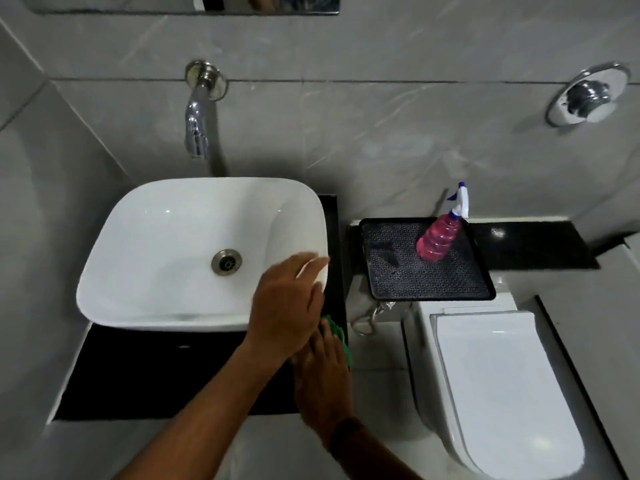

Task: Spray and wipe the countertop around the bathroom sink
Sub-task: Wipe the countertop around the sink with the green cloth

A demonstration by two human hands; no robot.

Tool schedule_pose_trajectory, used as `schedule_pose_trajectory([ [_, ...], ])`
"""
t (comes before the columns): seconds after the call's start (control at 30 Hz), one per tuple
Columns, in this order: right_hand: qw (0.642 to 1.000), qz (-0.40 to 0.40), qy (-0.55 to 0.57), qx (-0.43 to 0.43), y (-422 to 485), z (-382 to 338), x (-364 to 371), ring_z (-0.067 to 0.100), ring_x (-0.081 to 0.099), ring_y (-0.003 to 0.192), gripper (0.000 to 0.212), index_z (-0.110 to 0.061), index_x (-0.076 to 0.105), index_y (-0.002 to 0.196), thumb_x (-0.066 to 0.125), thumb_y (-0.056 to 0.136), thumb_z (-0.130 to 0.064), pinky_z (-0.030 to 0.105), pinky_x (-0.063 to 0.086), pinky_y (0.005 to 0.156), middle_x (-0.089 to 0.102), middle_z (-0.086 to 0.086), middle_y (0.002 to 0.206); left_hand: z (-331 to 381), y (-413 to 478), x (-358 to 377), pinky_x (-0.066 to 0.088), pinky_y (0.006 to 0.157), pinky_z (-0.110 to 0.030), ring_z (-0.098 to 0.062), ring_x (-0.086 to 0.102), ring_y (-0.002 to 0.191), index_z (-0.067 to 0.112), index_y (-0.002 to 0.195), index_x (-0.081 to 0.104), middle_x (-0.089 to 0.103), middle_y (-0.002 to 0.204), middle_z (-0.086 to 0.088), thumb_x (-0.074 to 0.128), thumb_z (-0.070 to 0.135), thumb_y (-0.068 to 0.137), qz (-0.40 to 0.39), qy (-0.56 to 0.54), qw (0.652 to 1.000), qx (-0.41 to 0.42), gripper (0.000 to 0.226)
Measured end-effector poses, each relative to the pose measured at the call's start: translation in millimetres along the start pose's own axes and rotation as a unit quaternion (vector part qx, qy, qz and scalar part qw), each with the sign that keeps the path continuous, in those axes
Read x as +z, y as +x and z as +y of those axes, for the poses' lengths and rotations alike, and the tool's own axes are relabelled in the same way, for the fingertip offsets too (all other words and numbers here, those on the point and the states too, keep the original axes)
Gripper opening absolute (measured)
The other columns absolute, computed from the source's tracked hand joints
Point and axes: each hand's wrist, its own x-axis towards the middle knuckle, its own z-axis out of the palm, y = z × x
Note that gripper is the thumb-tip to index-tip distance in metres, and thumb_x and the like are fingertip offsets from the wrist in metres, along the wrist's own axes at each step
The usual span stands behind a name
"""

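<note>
Right hand (323, 372) presses green cloth (341, 336) at countertop (138, 372) right edge beside sink (166, 244); left hand (285, 303) hovers unclenched.

A chrome wall-mounted tap spout (198, 131) sticks out of the grey marble-look wall tiles (363, 133). Further right on the same wall sits a round chrome valve knob (587, 94). The lower edge of a mirror (187, 5) shows at the top. A black square perforated tray (398, 271) lies on a dark ledge (530, 244) behind a white toilet with closed lid (498, 389). A chrome hose fitting (367, 320) hangs just below the tray's front corner.
</note>
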Motion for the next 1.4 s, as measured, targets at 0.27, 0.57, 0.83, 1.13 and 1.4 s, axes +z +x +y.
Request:
schedule_pose_trajectory([
  [0.27, 0.997, 0.032, -0.075, 0.011, 1, 7, 19, 0.034, 0.042, 0.152, 0.056, -0.013, 0.055, 0.155, 0.034, 0.11, -0.039, 0.05, 0.026, 0.119, 0.047, 0.009, 0.164, -25, 40, 66, 0.0, 0.135, -0.052, -0.02, -0.017, 0.165, 0.02, 0.172, 0.003, -0.014, 0.179, 0.001, 0.015, 0.062, 0.11, -0.214, 0.133, 0.966, 0.059, 0.075],
  [0.57, 0.996, 0.051, -0.059, -0.038, 28, 42, 26, 0.028, 0.042, 0.152, 0.059, -0.022, 0.062, 0.149, 0.05, 0.096, -0.045, 0.043, 0.029, 0.119, 0.05, 0.003, 0.161, -25, 39, 67, -0.001, 0.135, -0.047, -0.018, -0.018, 0.165, 0.021, 0.169, -0.009, -0.019, 0.179, 0.002, 0.011, 0.062, 0.111, -0.214, 0.148, 0.965, 0.023, 0.074],
  [0.83, 0.991, 0.115, -0.001, -0.061, 91, 91, 39, 0.041, 0.03, 0.156, 0.054, -0.006, 0.04, 0.157, 0.027, 0.114, -0.035, 0.049, 0.026, 0.126, 0.046, 0.016, 0.162, -18, 42, 62, 0.019, 0.131, -0.053, -0.025, 0.012, 0.167, 0.011, 0.169, 0.023, 0.013, 0.18, -0.005, 0.023, 0.057, 0.112, -0.19, 0.134, 0.973, 0.001, 0.073],
  [1.13, 0.989, 0.063, -0.021, -0.134, 110, 100, 32, 0.032, 0.03, 0.16, 0.061, -0.01, 0.039, 0.163, 0.043, 0.106, -0.032, 0.048, 0.025, 0.126, 0.03, 0.011, 0.173, -16, 44, 62, 0.02, 0.128, -0.051, -0.026, 0.019, 0.165, 0.005, 0.165, 0.029, 0.02, 0.178, -0.011, 0.019, 0.051, 0.113, -0.195, 0.16, 0.968, -0.001, 0.071],
  [1.4, 0.971, 0.014, -0.026, -0.238, 230, 142, -21, 0.037, 0.033, 0.158, 0.059, -0.002, 0.042, 0.16, 0.045, 0.109, -0.033, 0.053, 0.03, 0.127, 0.04, 0.019, 0.167, -19, 43, 62, 0.02, 0.128, -0.05, -0.025, 0.017, 0.165, 0.008, 0.168, 0.025, 0.017, 0.179, -0.009, 0.026, 0.05, 0.111, -0.196, 0.154, 0.968, -0.004, 0.071],
])
